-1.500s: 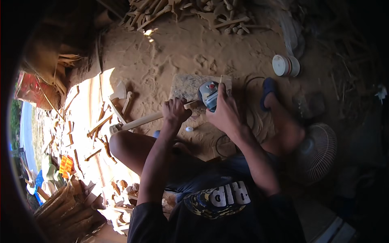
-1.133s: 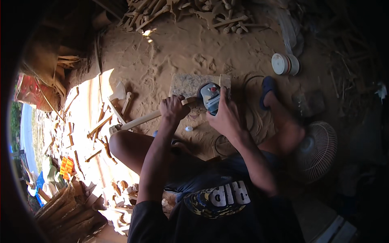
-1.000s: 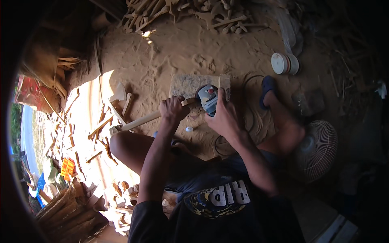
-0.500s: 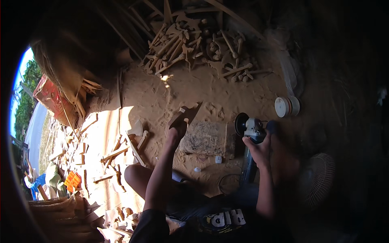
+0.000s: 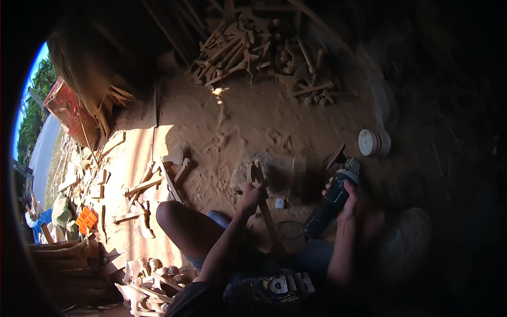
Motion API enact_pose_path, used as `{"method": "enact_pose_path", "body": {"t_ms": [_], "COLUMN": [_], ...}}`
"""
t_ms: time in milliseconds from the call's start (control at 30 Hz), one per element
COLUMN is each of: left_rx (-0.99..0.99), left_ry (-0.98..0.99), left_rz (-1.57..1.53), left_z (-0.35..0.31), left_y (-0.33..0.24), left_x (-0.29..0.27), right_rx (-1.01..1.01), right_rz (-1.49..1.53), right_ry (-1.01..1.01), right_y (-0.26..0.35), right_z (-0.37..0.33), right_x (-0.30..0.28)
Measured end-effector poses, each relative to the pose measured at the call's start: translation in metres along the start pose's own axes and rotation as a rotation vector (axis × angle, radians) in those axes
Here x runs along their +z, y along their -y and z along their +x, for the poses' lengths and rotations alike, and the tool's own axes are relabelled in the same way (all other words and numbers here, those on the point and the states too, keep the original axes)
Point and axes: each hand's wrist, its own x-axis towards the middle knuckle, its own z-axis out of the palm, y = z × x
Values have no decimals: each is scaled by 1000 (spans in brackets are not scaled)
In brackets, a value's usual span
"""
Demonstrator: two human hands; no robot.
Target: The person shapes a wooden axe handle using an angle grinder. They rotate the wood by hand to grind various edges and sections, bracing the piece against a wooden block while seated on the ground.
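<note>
Fingers (image 5: pixel 259 186) of the left hand (image 5: pixel 252 197) were closed around a wooden stick (image 5: pixel 268 223), its notched end showing over the slab (image 5: pixel 293 171) on the sandy floor (image 5: pixel 253 113); whether the two touched could not be told. To the right of the slab, the right hand (image 5: pixel 347 204) gripped a grinder (image 5: pixel 332 205) by its dark body, holding it aslant, the disc (image 5: pixel 336 155) at the far end. A tub (image 5: pixel 368 142) was near the disc, and a fan (image 5: pixel 411 243) stood farther right.
</note>
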Motion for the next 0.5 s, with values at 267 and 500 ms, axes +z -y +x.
{"method": "enact_pose_path", "body": {"t_ms": [267, 500], "left_rx": [-166, -154], "left_ry": [-109, -84], "left_rz": [81, 103], "left_z": [-39, -35], "left_y": [73, 86], "left_x": [18, 21], "right_rx": [-397, -313], "right_rz": [-1186, -1382], "right_ry": [-59, 152], "right_y": [-37, -102], "right_z": [4, -2], "right_x": [63, 62]}}
